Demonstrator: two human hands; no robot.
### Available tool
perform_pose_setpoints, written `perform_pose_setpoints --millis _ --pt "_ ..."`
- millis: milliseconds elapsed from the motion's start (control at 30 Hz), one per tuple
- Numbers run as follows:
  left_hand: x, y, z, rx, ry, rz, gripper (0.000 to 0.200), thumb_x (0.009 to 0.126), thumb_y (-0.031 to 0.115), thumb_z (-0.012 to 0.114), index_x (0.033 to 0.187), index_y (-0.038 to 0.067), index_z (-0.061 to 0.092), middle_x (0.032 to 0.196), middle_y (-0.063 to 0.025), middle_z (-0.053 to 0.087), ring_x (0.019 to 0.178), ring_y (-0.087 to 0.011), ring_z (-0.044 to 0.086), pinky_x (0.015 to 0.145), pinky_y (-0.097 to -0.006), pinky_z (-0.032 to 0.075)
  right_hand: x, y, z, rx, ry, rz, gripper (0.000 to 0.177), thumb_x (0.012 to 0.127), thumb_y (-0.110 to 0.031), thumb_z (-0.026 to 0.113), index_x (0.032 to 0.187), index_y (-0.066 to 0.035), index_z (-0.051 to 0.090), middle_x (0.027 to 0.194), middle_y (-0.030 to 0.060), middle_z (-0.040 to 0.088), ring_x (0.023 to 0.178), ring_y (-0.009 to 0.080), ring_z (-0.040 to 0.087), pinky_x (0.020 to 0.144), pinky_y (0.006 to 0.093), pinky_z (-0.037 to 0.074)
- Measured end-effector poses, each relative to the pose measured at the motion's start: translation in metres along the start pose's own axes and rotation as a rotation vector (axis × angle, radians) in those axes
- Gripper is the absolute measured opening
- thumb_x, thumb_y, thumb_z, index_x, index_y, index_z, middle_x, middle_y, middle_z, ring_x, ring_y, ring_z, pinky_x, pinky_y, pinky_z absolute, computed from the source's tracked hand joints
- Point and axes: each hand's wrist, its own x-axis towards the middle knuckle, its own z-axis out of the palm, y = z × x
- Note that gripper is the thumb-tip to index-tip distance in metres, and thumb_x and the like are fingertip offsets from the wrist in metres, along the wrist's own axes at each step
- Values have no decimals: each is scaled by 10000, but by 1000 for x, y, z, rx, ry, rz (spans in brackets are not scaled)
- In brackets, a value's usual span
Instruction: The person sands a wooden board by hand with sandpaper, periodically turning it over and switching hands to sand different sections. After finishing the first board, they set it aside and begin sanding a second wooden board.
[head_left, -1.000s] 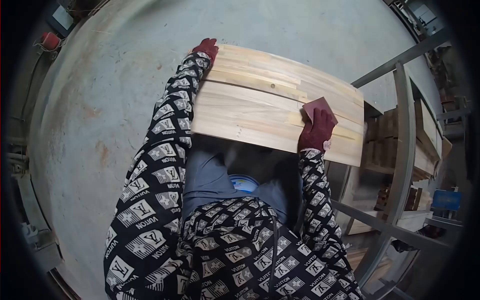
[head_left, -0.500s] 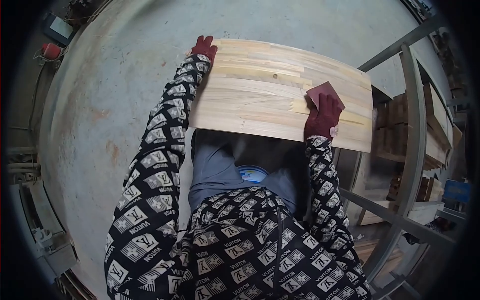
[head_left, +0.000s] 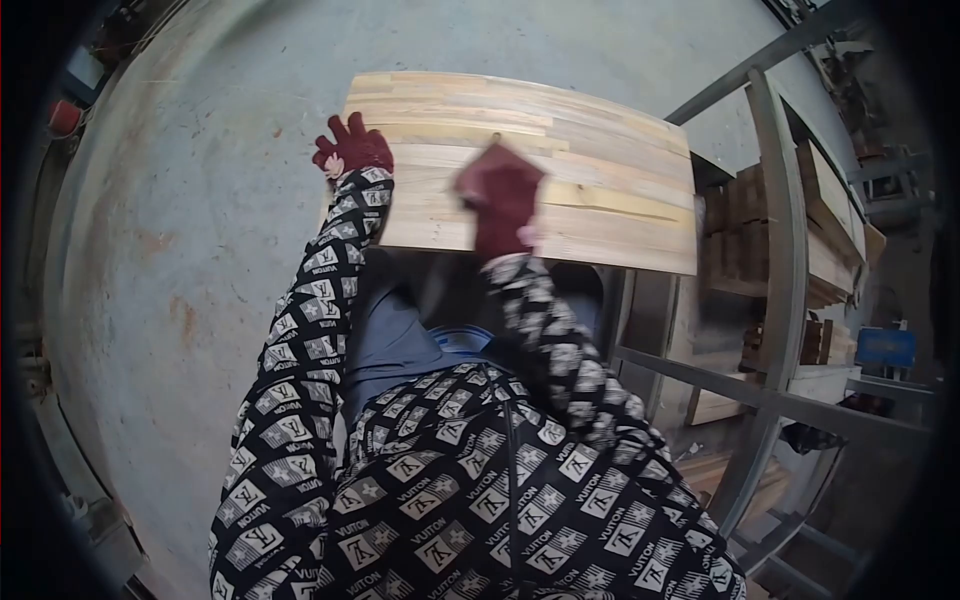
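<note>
A pale laminated wooden board [head_left: 600, 150] lies across in front of me, above my knees. My left hand [head_left: 353, 147], in a dark red glove, is at the board's left edge with its fingers spread and nothing held in them. My right hand [head_left: 503, 210], gloved in the same red and blurred by motion, is over the middle of the board. Under its fingers is a reddish-brown sheet [head_left: 500, 165], which looks like sandpaper; one corner points away from me.
A grey metal frame [head_left: 775, 220] stands at the right, with stacked wooden pieces [head_left: 735, 240] behind its bars. A blue object [head_left: 886, 346] sits farther right. Between my legs is a blue round item [head_left: 462, 340]. A red object [head_left: 65, 118] lies far left.
My right hand has swept left across the board with the sheet. My left hand has moved down along the left edge, its fingers now more spread. The whole view has shifted a little.
</note>
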Motion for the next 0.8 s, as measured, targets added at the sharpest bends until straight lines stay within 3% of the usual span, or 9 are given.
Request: perform_pose_setpoints --millis 100,167,433,533,567,633,700,733,800 --pt "1 1 -7 64 -32 51 398 883 330 574 1258 197 572 1308 -67 471 1161 -312 466 952 -523 376 28 -85 -77 179 -186 -300 436 694 -90 658 1124 -51 596 1193 169 574 1208 358 492 1073 505 366" --pt "0 -2 -9 65 -34 101 399 881 329 580 1258 199 575 1292 -54 488 1170 -302 464 964 -521 372 40 -64 -88 316 -251 -362 456 696 -57 672 1147 -51 605 1180 186 593 1191 391 511 1025 488 393" --pt "-3 0 -14 9 96 266 422 918 421 573 1257 172 610 1246 -61 571 1150 -295 511 970 -518 380 49 235 -129 -219 216 -39 275 832 -45 656 1102 -12 693 1115 209 675 1134 398 587 1035 484 425" --pt "-3 5 -28 -60 40 356 438 913 410 596 1248 127 611 1270 -89 571 1161 -305 508 984 -515 360 72 222 -129 -323 211 291 214 823 -172 757 1007 -67 732 991 137 701 1018 338 633 902 469 484" --pt "-2 8 -30 -103 4 409 441 910 398 606 1247 113 609 1274 -101 571 1160 -308 508 982 -510 359 71 220 -101 -481 300 36 160 879 -221 708 974 -97 743 965 110 705 1001 329 639 886 452 496" --pt "0 8 -29 -156 63 451 425 900 368 621 1214 83 608 1227 -129 587 1117 -318 527 956 -498 371 100 164 -43 -100 -196 476 265 969 -252 567 1152 -110 697 1168 131 655 1142 312 587 1010 395 455" --pt "2 8 -26 -193 74 466 418 891 363 625 1197 79 607 1221 -136 588 1100 -327 533 934 -500 383 78 73 38 -150 324 12 340 944 -295 557 1177 -50 595 1162 147 601 1138 342 570 1064 464 379" --pt "3 8 -27 -205 72 472 407 886 351 626 1187 78 606 1222 -141 585 1097 -332 534 922 -501 391 92 23 64 -409 -235 92 341 901 -266 601 1162 -45 598 1198 149 588 1180 367 535 1066 510 369" --pt "5 4 -23 -184 64 480 406 897 330 610 1217 80 606 1230 -140 581 1106 -331 532 933 -500 391 95 -52 -22 53 -48 -274 369 786 -171 664 1139 -73 614 1170 140 597 1196 359 515 1035 523 392"
